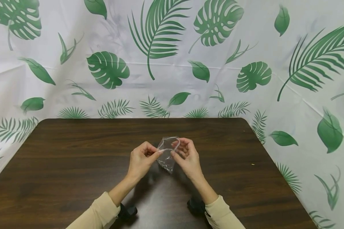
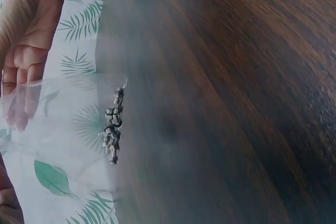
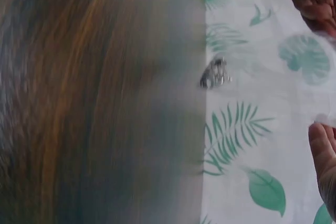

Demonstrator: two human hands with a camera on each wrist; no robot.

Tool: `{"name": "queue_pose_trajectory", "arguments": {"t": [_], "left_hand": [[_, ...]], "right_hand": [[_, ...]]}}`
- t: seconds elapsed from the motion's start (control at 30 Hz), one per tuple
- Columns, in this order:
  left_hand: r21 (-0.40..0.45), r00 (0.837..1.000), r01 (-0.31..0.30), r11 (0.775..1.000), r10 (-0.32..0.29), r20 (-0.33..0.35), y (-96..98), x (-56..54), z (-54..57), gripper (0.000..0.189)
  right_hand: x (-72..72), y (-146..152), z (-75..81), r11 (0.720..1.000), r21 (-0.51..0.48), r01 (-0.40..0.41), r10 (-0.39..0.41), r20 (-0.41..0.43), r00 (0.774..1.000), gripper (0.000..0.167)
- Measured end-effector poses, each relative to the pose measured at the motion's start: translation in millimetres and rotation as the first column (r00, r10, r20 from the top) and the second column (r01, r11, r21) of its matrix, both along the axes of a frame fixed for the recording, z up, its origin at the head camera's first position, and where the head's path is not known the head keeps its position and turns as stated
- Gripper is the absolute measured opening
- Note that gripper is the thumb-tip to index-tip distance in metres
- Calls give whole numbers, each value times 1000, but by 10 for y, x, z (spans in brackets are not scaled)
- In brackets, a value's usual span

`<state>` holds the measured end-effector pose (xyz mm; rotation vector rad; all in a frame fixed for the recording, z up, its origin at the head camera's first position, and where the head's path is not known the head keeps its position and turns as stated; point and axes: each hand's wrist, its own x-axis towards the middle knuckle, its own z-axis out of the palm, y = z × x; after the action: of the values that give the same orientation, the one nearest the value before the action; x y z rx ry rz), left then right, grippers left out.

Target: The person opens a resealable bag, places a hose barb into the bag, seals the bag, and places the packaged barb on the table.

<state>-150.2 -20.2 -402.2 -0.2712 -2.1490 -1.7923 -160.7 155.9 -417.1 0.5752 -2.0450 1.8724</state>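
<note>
A small clear zip bag (image 1: pixel 168 156) is held up over the table, its mouth spread apart at the top. My left hand (image 1: pixel 139 161) pinches the bag's left edge between thumb and forefinger. On the opposite edge, my right hand (image 1: pixel 190 159) holds the bag by thumb and fingers, the other fingers behind the plastic. Small silvery metal pieces (image 2: pixel 112 129) lie bunched in the bag's bottom; their exact kind cannot be told. In the right wrist view the same pieces (image 3: pixel 214 73) look blurred, and the right thumb (image 3: pixel 321 145) touches the plastic.
Under the hands is a dark wood-grain table (image 1: pixel 74 159). A tiny yellowish scrap (image 1: pixel 253 164) lies on its right side. A white sheet with green leaf prints (image 1: pixel 172 73) hangs behind and beside it. Black wrist devices (image 1: pixel 127 211) sit below both sleeves.
</note>
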Motion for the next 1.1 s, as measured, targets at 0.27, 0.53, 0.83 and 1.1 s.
{"name": "queue_pose_trajectory", "arguments": {"t": [0.27,0.53,0.83,1.1], "left_hand": [[56,1000,-24,998,25,-9,49,-5,25,16],[52,1000,-22,998,22,3,88,8,45,16],[32,999,9,999,-11,49,94,199,362,17],[50,998,51,997,-52,20,56,196,309,17]], "right_hand": [[78,-76,41,993,-94,70,-70,4,998,38],[96,-126,39,990,-111,90,-90,4,996,16],[94,-151,55,988,-86,128,-131,-32,991,10],[93,-149,54,985,-82,153,-155,-10,988,12]]}}
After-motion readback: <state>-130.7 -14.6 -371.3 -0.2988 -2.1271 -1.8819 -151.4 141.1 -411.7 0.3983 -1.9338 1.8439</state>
